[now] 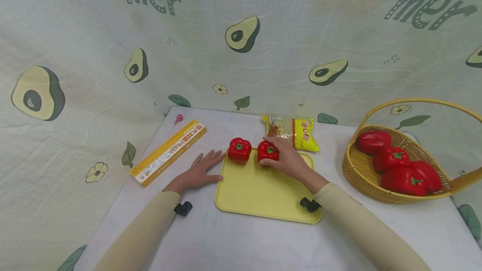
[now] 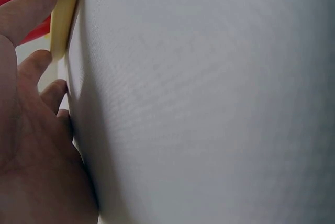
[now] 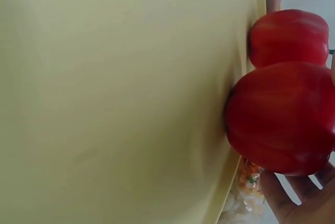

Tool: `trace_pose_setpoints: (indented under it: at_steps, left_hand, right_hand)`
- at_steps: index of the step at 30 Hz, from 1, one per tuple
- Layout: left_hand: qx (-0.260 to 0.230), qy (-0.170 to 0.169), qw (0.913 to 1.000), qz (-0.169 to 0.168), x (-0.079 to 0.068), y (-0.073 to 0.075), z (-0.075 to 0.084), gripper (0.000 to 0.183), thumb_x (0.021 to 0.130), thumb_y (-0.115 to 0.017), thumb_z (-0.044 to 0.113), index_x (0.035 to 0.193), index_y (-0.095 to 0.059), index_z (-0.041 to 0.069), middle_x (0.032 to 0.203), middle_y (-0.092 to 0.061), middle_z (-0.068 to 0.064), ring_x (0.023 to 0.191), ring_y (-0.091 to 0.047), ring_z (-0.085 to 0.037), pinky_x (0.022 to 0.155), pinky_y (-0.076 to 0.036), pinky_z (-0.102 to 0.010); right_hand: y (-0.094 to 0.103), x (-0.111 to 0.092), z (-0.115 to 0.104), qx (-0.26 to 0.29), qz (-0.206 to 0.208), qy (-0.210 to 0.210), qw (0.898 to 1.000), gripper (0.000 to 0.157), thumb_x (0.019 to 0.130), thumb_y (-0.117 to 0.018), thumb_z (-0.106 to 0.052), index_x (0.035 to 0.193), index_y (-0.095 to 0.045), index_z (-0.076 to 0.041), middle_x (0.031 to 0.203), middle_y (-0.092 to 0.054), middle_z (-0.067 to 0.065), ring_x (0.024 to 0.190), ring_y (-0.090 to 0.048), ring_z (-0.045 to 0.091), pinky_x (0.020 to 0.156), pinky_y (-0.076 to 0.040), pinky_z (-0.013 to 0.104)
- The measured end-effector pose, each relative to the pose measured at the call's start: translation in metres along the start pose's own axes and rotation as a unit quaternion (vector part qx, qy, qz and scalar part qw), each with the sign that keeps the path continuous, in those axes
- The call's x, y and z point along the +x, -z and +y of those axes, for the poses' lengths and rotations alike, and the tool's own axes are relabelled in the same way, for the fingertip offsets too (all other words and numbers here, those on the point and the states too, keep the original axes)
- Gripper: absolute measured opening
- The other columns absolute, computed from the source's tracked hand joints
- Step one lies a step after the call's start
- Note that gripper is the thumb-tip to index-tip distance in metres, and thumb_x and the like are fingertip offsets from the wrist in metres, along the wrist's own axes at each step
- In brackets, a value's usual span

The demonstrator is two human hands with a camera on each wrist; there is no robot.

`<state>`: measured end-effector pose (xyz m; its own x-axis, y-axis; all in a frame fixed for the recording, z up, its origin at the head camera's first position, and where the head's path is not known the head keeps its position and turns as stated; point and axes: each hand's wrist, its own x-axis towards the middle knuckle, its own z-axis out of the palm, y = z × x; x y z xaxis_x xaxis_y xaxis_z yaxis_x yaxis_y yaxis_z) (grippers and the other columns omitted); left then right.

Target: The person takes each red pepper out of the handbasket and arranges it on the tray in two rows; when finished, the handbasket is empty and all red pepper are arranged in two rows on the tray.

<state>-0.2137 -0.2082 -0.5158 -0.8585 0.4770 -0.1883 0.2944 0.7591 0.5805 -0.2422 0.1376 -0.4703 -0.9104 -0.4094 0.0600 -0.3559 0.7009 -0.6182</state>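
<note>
My right hand (image 1: 289,160) grips a red bell pepper (image 1: 265,153) on the far part of a yellow tray (image 1: 260,191), thumb on the near side and fingers on the far side. Its green stem faces up in the head view. Left of it, a second red bell pepper (image 1: 239,150) sits at the tray's far left corner. In the right wrist view the held pepper (image 3: 280,116) overlaps the other pepper (image 3: 288,38). My left hand (image 1: 199,171) rests on the table with fingers spread, its thumb and fingertips at the tray's left edge (image 2: 67,9).
Behind the tray lies a yellow and clear food packet (image 1: 304,135). A long pasta box (image 1: 169,152) lies on the left, with a pink lollipop (image 1: 179,118) beyond it. At right stands a handled wicker basket (image 1: 355,175) holding several red peppers (image 1: 404,181).
</note>
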Motion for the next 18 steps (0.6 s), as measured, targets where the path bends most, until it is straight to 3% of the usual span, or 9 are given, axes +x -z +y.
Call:
trace_pose_setpoints:
  at_steps: [12, 18]
  left_hand:
    - [0.001, -0.001, 1.0, 0.0, 0.0007, -0.001, -0.0007, 0.086, 0.093, -0.066, 0.055, 0.163, -0.024, 0.03, 0.17, -0.017, 0.002, 0.158, 0.0, -0.024, 0.124, 0.007, -0.053]
    - [-0.001, 0.0, 1.0, 0.001, 0.0005, -0.0009, -0.0006, 0.085, 0.093, -0.067, 0.055, 0.163, -0.024, 0.03, 0.17, -0.017, 0.003, 0.158, 0.0, -0.023, 0.124, 0.007, -0.052]
  right_hand:
    - [0.0007, -0.0025, 0.0012, 0.001, 0.001, -0.004, 1.0, 0.086, 0.083, -0.08, -0.053, 0.154, -0.042, -0.023, 0.153, -0.043, 0.009, 0.138, -0.042, 0.032, 0.102, -0.051, 0.053]
    - [0.0033, -0.0068, 0.0024, 0.008, -0.001, -0.006, 1.0, 0.09, 0.082, -0.08, -0.055, 0.155, -0.041, -0.021, 0.157, -0.04, 0.012, 0.142, -0.039, 0.036, 0.105, -0.047, 0.059]
